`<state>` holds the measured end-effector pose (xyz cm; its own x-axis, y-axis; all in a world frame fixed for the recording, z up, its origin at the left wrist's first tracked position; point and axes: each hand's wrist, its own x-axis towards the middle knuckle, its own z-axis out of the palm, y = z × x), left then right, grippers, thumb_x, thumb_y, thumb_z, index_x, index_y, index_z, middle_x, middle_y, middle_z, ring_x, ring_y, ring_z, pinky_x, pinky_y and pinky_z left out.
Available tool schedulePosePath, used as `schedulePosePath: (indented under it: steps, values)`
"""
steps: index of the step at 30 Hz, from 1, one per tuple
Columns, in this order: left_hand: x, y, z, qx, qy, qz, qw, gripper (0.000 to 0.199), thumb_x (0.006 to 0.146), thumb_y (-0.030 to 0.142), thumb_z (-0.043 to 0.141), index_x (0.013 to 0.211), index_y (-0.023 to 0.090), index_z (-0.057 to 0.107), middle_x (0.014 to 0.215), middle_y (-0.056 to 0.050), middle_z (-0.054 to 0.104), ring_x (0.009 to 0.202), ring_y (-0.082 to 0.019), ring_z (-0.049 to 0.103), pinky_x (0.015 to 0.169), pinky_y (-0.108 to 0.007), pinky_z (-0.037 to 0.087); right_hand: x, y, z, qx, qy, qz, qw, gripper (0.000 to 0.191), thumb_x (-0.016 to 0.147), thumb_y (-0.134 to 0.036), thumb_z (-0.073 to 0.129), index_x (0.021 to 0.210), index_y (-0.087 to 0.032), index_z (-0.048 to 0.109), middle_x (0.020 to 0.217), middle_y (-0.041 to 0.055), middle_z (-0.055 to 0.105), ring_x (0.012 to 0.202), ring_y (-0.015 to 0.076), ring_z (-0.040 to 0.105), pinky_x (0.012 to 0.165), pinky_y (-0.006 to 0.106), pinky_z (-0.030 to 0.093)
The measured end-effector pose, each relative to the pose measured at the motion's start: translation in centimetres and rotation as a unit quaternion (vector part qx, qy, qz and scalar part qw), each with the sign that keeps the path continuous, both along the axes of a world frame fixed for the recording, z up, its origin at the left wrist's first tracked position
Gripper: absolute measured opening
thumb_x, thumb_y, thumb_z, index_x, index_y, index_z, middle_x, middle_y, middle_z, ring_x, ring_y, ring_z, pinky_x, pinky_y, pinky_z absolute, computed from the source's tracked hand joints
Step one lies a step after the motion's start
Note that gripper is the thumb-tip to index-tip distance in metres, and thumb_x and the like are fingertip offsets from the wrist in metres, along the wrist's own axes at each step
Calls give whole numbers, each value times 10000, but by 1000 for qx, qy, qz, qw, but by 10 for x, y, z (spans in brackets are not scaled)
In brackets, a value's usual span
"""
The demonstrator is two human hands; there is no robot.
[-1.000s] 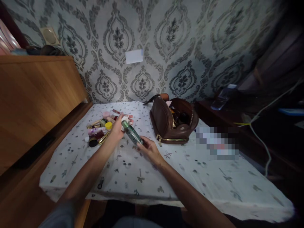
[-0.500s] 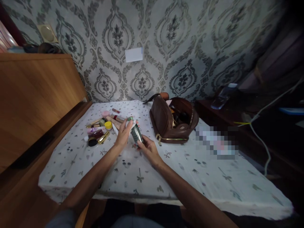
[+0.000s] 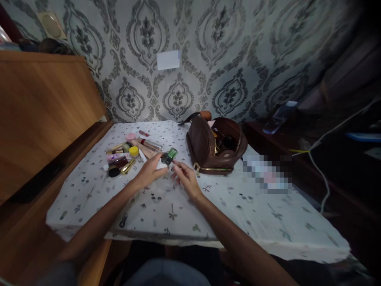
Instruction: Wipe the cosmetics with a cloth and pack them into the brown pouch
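Note:
My left hand [image 3: 152, 171] is closed around a dark green cylindrical container [image 3: 169, 156] with a brighter green end tilted up to the right. Its label cannot be read. Just to the right, my right hand [image 3: 186, 178] hovers with fingers loosely bent and apart, the fingertips close to the container's lower side. Whether they touch it is hard to see. Behind and left of my left hand lie cosmetics: a clear tube with a red band [image 3: 151, 144], a beige tube [image 3: 145, 149], a yellow-lidded jar [image 3: 133, 151] and a gold lipstick tube [image 3: 127, 166].
An unzipped brown cosmetic bag [image 3: 204, 149] stands right of my hands, with dark items inside. A blurred-out item [image 3: 268, 174] lies farther right on the patterned tablecloth [image 3: 178, 222]. A wooden cabinet [image 3: 44, 107] borders the left, and a clear bottle [image 3: 279, 117] is at the right.
The green container has turned, its bright end now pointing up right. My right hand has come off its lower end, while my left hand keeps hold. The view has shifted slightly.

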<state>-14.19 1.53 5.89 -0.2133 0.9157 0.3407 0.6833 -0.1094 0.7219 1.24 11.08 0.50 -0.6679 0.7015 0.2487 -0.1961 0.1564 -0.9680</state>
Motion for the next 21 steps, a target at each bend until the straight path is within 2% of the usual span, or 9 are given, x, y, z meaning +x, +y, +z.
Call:
schedulePosePath:
  steps: [3,6,9,15,18,21]
  values:
    - [-8,-13,-6,-45,150,-21,987,455,838,269,603,1281,182,541,1275,-119,640,1189,-291,589,1023,-424,458,0,3,1,-33,38,-15,999,542,823,-615,629,1188,-215,607,741,-3,587,542,122,521,443,239,385]
    - [-8,-20,-15,-63,217,-26,974,474,873,299,593,1329,199,512,1298,-119,633,1207,-282,588,1033,-423,464,-1,2,0,-29,50,-9,998,474,812,-598,658,1099,-225,603,643,-49,523,467,94,457,424,228,347]
    - [-2,-19,-17,-50,215,-20,975,507,924,380,552,1381,181,466,1360,-137,597,1261,-275,560,1065,-420,446,-1,0,1,-23,53,-4,998,428,814,-592,662,1020,-227,574,585,-76,483,433,83,426,418,221,332]
    - [15,-2,-4,-36,172,-64,982,512,955,410,482,1415,188,447,1408,-132,569,1286,-255,546,1077,-382,423,3,-3,5,12,44,-1,999,415,833,-619,622,974,-233,564,563,-77,449,450,96,435,447,237,368]
    - [7,1,-2,-53,159,-99,981,485,908,377,557,1363,211,519,1367,-111,608,1234,-275,581,1050,-390,433,5,-3,6,16,34,3,999,432,825,-634,621,972,-233,563,580,-69,473,457,99,448,451,240,374]
    - [-10,-6,-5,-87,170,-102,976,512,862,377,618,1343,221,543,1323,-104,639,1193,-294,605,1007,-382,455,4,-3,4,16,24,4,1000,451,816,-645,623,973,-226,566,603,-55,516,466,99,473,455,238,382]
